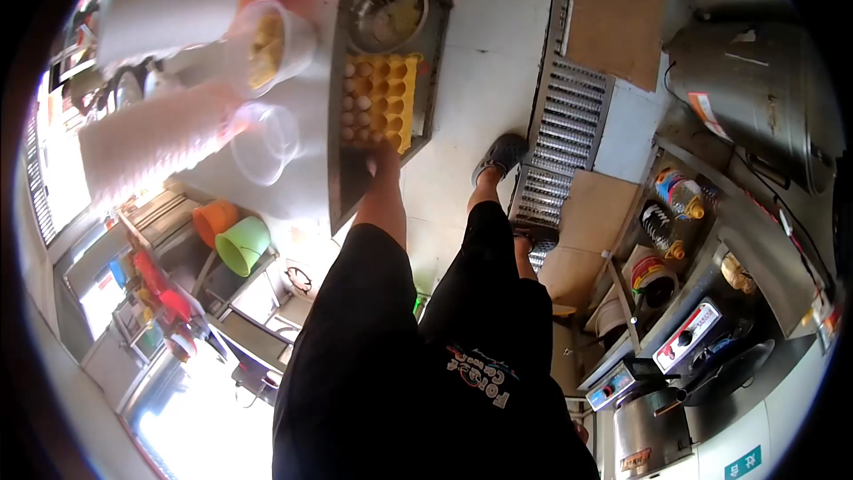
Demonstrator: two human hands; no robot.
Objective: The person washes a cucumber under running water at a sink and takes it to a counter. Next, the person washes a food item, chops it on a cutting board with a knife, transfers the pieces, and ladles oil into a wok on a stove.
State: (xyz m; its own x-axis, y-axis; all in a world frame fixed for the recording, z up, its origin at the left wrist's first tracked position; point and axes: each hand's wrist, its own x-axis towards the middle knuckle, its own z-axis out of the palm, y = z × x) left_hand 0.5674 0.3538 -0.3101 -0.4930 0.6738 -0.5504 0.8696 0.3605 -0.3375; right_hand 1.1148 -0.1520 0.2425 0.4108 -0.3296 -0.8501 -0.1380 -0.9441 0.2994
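Observation:
My left hand (382,157) reaches low to the near end of a yellow egg tray (402,93) on the shelf under the metal table. The table edge and shadow hide its fingers, so I cannot tell whether it holds anything. White eggs (356,102) sit along one side of the tray; the cups on the other side are bare. Beyond the tray stands a round metal bowl (388,18) with pale contents. My right hand does not show.
On the metal table (306,138) stand stacked clear plastic containers (155,142) and a tub of yellow food (265,52). Orange (215,220) and green buckets (242,246) are at left. Right are floor grating (569,116), cardboard (613,9), bottles (680,193) and a cooker panel (686,336).

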